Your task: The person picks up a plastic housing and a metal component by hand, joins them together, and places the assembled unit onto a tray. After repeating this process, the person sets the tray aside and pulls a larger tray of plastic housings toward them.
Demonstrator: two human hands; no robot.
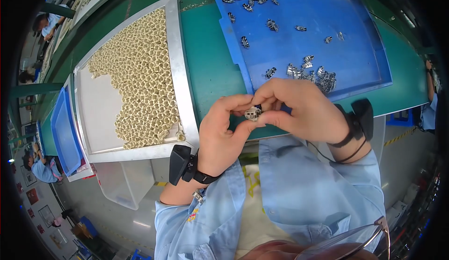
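In front of my chest, both hands meet over a small cream plastic part [253,114] with dark slots in its face. My left hand [220,131] pinches it from the left between thumb and fingers. From the other side, the thumb and bent fingers of my right hand [299,108] close on it too. Something dark shows just above the part, between the fingertips, too small to make out. Beyond my right hand, a heap of shiny metal pieces [322,78] lies at the near side of the blue tray [299,49].
To the left, a metal-framed tray [184,80] holds a dense spread of cream plastic parts [145,82]. One loose part [180,135] rests at its near right corner. A narrower blue tray [65,131] stands farther left. Green table surface [206,54] lies between the trays. Other people sit at the far edges.
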